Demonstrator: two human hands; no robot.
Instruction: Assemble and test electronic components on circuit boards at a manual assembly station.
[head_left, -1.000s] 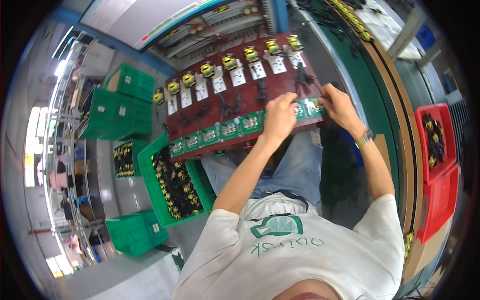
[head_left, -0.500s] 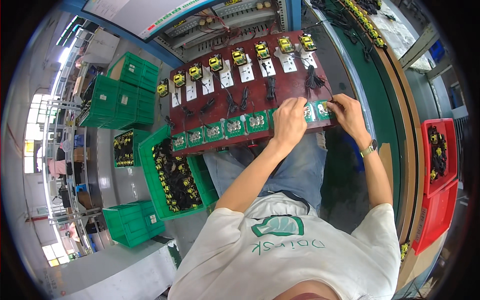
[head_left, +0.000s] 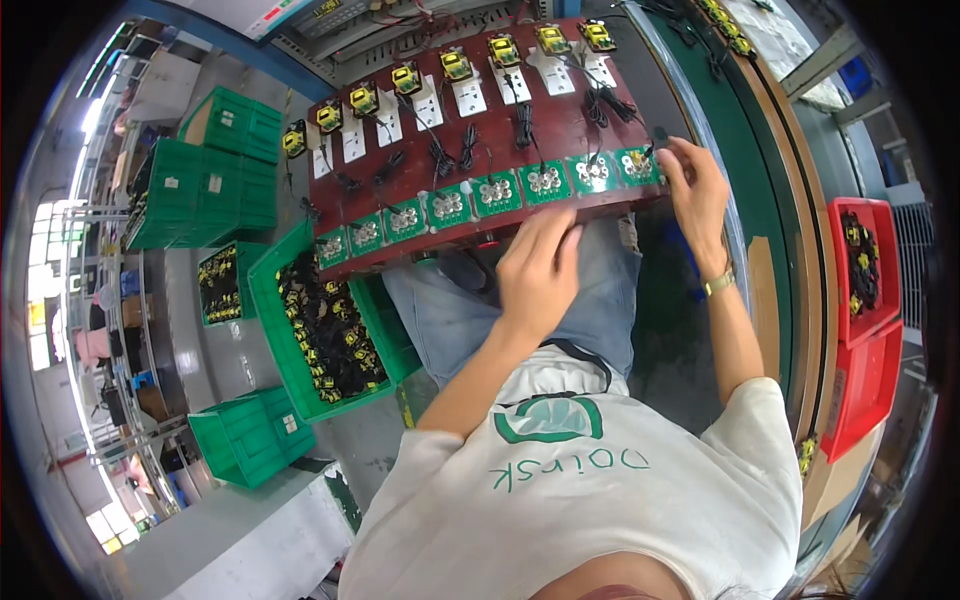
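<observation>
My right hand [head_left: 698, 195] is at the right end of the dark red test board [head_left: 430, 170]. Its thumb and forefinger close on a black cable [head_left: 660, 133], beside the rightmost green circuit board [head_left: 637, 166]. My left hand [head_left: 540, 275] hovers over my lap just off the board's front edge, holding nothing, its fingers stretched out and the thumb apart. Several green boards with round metal contacts line that front edge. Along the far edge sit several yellow-and-black power-supply boards [head_left: 456, 66] on white plates [head_left: 470, 98], with bundled black cords [head_left: 525, 125] trailing from them.
A green crate [head_left: 270, 345] full of yellow-and-black boards and cords stands left of my legs. More green crates [head_left: 210, 195] are stacked farther left. Red trays [head_left: 870, 390] lie at the right beyond a green conveyor belt [head_left: 770, 200]. A screen [head_left: 225, 15] hangs at the far left.
My left hand has drawn back from the green boards toward my lap and its fingers have opened out. My right hand stays by the rightmost board. The whole view has shifted somewhat.
</observation>
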